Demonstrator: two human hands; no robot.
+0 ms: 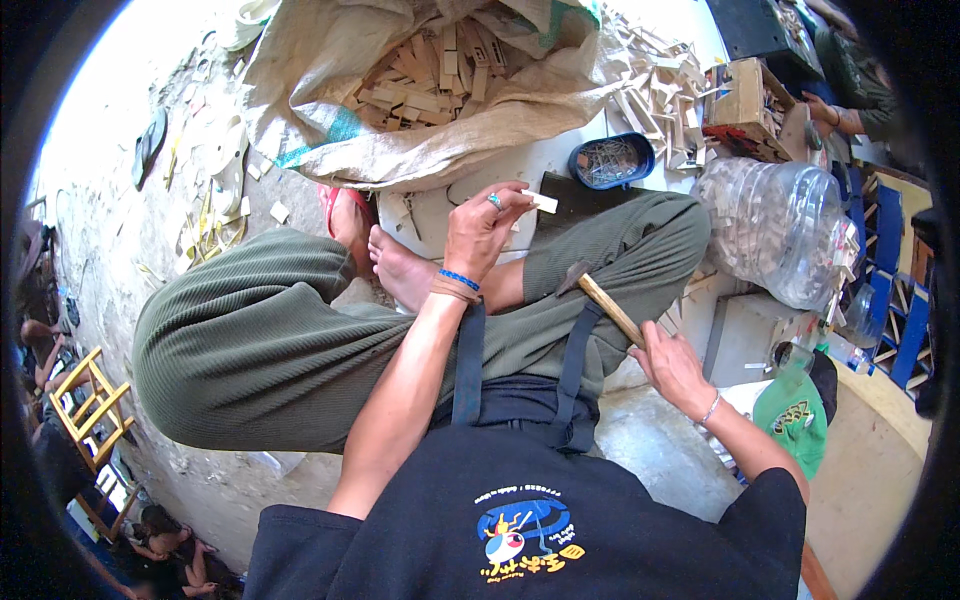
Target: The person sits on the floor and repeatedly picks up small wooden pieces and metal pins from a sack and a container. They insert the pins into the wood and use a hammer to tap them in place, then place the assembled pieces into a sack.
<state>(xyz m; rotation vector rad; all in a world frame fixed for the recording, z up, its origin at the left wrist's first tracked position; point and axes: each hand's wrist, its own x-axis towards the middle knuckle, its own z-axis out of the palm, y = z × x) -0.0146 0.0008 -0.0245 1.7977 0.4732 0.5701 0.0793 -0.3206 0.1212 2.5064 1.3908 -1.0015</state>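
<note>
Between the fingertips of my left hand [482,232] is a small pale wooden piece [541,201], held over a dark flat slab [572,208] beside my bare foot. My right hand [674,369] is wrapped round the wooden handle of a hammer [612,310]. Its metal head points up and left, above my right thigh. Just beyond the slab stands a blue oval container [649,160] full of thin nails. A woven sack [430,166] lies open ahead of me, with many wooden pieces [420,98] inside.
A heap of wooden pieces [665,100] lies right of the sack, near a wooden box [740,112]. Another person's hand [822,113] is beside that box. To my right are a clear plastic jug [770,225] and a green cap [790,415]. A yellow chair [92,410] stands far left.
</note>
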